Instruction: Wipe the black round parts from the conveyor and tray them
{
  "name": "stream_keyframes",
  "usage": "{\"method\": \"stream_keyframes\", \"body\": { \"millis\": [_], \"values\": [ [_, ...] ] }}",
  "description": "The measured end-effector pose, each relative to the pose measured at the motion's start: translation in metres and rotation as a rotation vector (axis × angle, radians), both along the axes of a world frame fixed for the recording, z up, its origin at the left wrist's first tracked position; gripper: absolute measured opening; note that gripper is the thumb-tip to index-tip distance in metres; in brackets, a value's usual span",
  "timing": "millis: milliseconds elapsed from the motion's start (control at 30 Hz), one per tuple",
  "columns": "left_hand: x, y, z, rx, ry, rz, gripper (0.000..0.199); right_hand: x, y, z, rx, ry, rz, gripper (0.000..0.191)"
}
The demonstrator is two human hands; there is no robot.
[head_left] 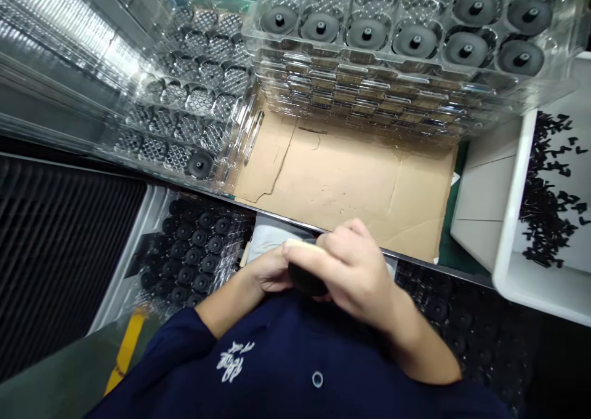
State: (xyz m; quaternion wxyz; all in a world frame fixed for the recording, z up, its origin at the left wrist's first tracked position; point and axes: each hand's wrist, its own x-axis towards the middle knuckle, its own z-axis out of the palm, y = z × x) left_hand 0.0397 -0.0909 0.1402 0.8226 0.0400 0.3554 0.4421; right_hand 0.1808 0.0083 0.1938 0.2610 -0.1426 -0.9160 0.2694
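And there at six o'clock, just below the cardboard sheet (pixel 351 173), your left hand (pixel 271 271) grasps the dark part (pixel 305 280) from nine o'clock, your right hand (pixel 353 268) gripping it from three!

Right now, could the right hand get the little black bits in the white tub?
Probably, with a stretch. The white tub is open above the little black bits, but the right hand is holding a dark part.
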Motion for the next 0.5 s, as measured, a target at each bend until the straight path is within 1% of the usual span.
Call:
{"method": "stream_keyframes", "body": {
  "millis": [33, 67, 133, 200, 267, 300, 333, 367, 400, 433, 500],
  "values": [
    [-0.001, 0.001, 0.0, 0.0, -0.048, -0.029, 0.054, 0.003, 0.006, -0.007, -0.057, -0.006, -0.001, 0.029],
    [-0.002, 0.002, 0.001, 0.004, -0.107, -0.055, 0.061, 0.008, 0.013, -0.017, -0.126, -0.033, -0.036, 0.029],
    [-0.004, 0.004, 0.002, 0.023, -0.22, -0.072, 0.071, 0.019, 0.029, -0.046, -0.268, -0.099, -0.196, 0.028],
    [-0.005, 0.006, 0.002, 0.049, -0.294, -0.05, 0.072, 0.03, 0.042, -0.082, -0.369, -0.192, -0.39, 0.029],
    [-0.004, 0.008, 0.0, 0.063, -0.332, -0.028, 0.073, 0.039, 0.047, -0.116, -0.406, -0.29, -0.542, 0.031],
    [-0.004, 0.008, -0.001, 0.062, -0.344, -0.021, 0.074, 0.041, 0.046, -0.13, -0.4, -0.333, -0.603, 0.032],
    [-0.003, 0.009, -0.002, 0.059, -0.355, -0.018, 0.074, 0.043, 0.043, -0.14, -0.376, -0.363, -0.655, 0.033],
    [-0.002, 0.009, -0.002, 0.056, -0.366, -0.02, 0.075, 0.044, 0.038, -0.146, -0.345, -0.372, -0.7, 0.035],
    [-0.002, 0.01, -0.003, 0.055, -0.378, -0.023, 0.075, 0.044, 0.032, -0.147, -0.313, -0.359, -0.741, 0.036],
    [-0.002, 0.011, -0.002, 0.056, -0.388, -0.024, 0.074, 0.044, 0.026, -0.145, -0.281, -0.338, -0.776, 0.037],
    [-0.003, 0.013, -0.001, 0.064, -0.399, -0.03, 0.07, 0.044, 0.012, -0.133, -0.236, -0.261, -0.806, 0.036]
  ]
}}
